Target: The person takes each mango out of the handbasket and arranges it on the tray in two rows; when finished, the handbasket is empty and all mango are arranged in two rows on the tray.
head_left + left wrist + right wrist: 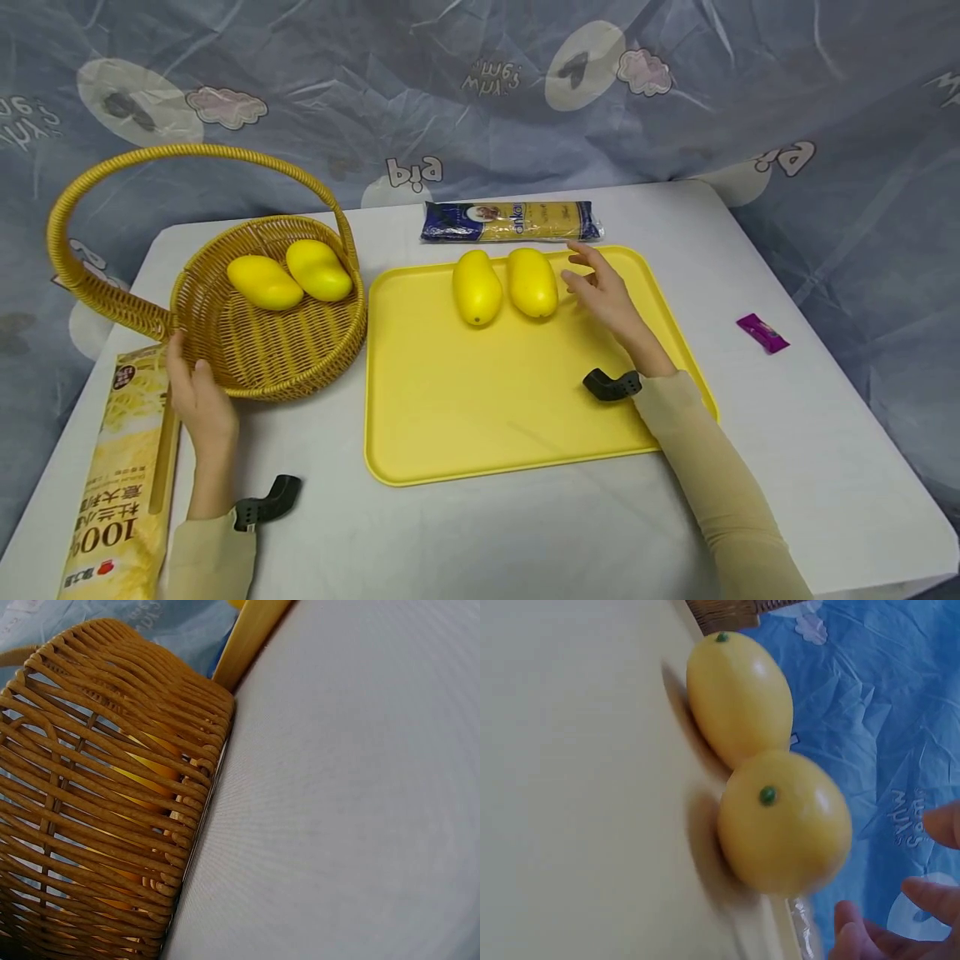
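My left hand [204,408] is at the near left rim of a woven basket [330,371], its extended fingers touching the rim by the handle base. Two yellow mangoes [264,282] lie inside the basket. In the left wrist view the woven wall [112,787] fills the left side, and the hand is out of sight. My right hand [609,302] hovers over the tray just right of two more mangoes [533,282], fingers spread and holding nothing. Side by side, these mangoes lie at the far edge of the yellow tray [480,400]; green stem ends show in the right wrist view.
Behind the tray lies a blue and yellow pasta packet [510,222]. A large yellow noodle bag [120,483] lies left of the basket, beside my left forearm. Toward the table's right side is a small purple packet [762,332]. The basket's tall handle [195,150] arches upward.
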Tool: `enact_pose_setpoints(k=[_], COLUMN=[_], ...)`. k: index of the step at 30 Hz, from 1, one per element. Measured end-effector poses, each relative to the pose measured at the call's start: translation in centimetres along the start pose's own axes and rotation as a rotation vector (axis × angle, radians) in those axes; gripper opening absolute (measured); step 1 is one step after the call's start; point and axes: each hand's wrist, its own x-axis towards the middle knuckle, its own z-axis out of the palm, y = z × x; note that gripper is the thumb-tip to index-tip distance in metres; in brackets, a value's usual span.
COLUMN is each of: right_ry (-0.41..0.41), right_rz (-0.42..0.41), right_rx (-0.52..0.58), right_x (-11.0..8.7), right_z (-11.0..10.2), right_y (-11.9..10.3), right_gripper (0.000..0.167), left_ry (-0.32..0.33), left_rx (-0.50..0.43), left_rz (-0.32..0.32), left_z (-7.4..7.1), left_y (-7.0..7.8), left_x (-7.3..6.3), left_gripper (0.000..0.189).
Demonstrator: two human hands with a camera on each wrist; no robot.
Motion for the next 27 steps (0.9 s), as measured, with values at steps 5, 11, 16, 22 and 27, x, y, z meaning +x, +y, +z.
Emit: enact_pose_setpoints(k=[5,11,16,22,27], right_ry=[0.094,0.140,0.114,0.072,0.025], right_rz=[-0.069,-0.171,-0.254,-0.357,-0.424], right_rx=[0.025,0.144,0.180,0.193,0.196], right_x=[-0.3,-0.7,-0.8,-0.6,-0.4], right_z=[0.4,1.5,2.7,4.6,6.4], right_y=[-1.4,-3.8,-5.8,-8.0,-9.3], right_gripper=[0.047,0.040,0.037,0.036,0.035], left_ry=[0.008,0.006,0.008,0.004,0.003], left_rx=[0.003,0.003,0.005,0.000,0.001], left_rz=[-0.009,-0.005,-0.006,-0.010,-0.012], left_z=[-0.1,-0.2,-0.1,-0.1,0.0], left_y=[0.1,0.2,0.2,0.1,0.1], left_x=[0.0,0.0,0.0,0.0,0.0], left_gripper=[0.049,0.050,0.050,0.050,0.050])
